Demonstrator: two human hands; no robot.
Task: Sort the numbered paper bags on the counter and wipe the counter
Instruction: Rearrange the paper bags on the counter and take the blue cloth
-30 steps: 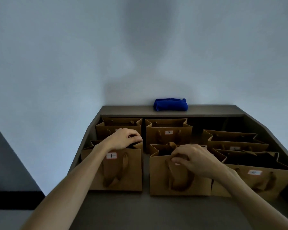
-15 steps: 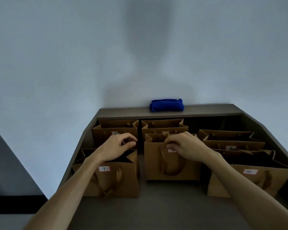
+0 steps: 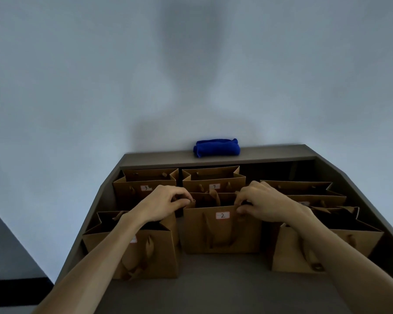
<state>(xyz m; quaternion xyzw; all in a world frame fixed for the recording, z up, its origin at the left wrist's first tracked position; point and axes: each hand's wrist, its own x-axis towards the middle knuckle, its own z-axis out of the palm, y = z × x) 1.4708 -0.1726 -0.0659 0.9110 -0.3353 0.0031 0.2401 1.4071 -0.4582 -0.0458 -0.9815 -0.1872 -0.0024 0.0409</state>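
Several brown paper bags with white number labels stand on the grey counter [image 3: 213, 282]. The bag marked 2 [image 3: 222, 230] stands in the middle. My left hand [image 3: 166, 203] pinches its upper left corner and my right hand [image 3: 262, 205] pinches its upper right rim. At the front left stands a bag [image 3: 150, 252] whose label my left forearm partly hides. Behind are the bag marked 3 [image 3: 143, 186] and another bag [image 3: 213, 181] with a label I cannot read surely. Further bags [image 3: 304, 193] stand on the right, the nearest [image 3: 359, 236] under my right forearm.
A folded blue cloth [image 3: 217, 147] lies on the raised ledge at the back of the counter, against the pale wall. The counter's angled side edges [image 3: 354, 191] close in left and right. Bare counter surface lies in front of the bags.
The bag marked 2 has moved back, away from me. My left hand left the front-left bag's rim and went over to the left corner of bag 2; my right hand stayed on it.
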